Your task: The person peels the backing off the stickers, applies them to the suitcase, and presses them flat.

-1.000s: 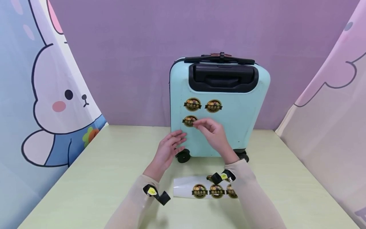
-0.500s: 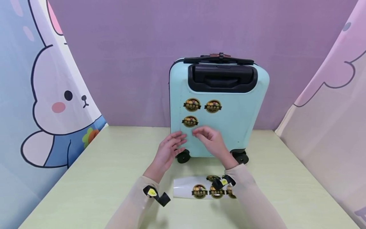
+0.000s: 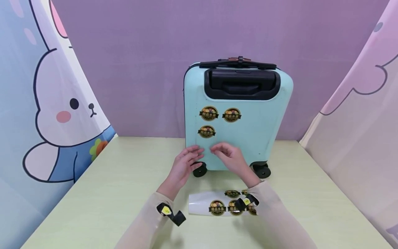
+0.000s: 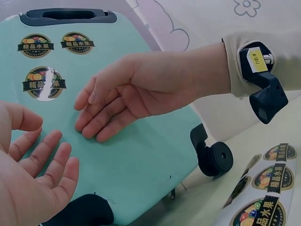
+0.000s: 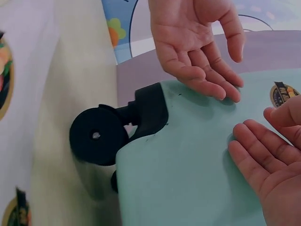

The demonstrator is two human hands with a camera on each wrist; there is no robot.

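Observation:
A mint-green suitcase stands upright on the table, its black handle recess facing me. Two round black-and-gold stickers, a left one and a right one, sit side by side on its panel; a third sticker is below the left one. My right hand is close to the panel just below that third sticker, fingers loosely bent and holding nothing visible. Near the suitcase's lower left edge, my left hand has its fingers spread and relaxed. Its palm shows bare in the right wrist view.
A glossy backing sheet with several more stickers lies on the table in front of the suitcase, partly under my right forearm. Black wheels, one left and one right, support the suitcase. A purple cloth hangs behind.
My right hand has moved down from the third sticker, which is now fully uncovered. The left hand has shifted slightly lower and stays beside the suitcase edge.

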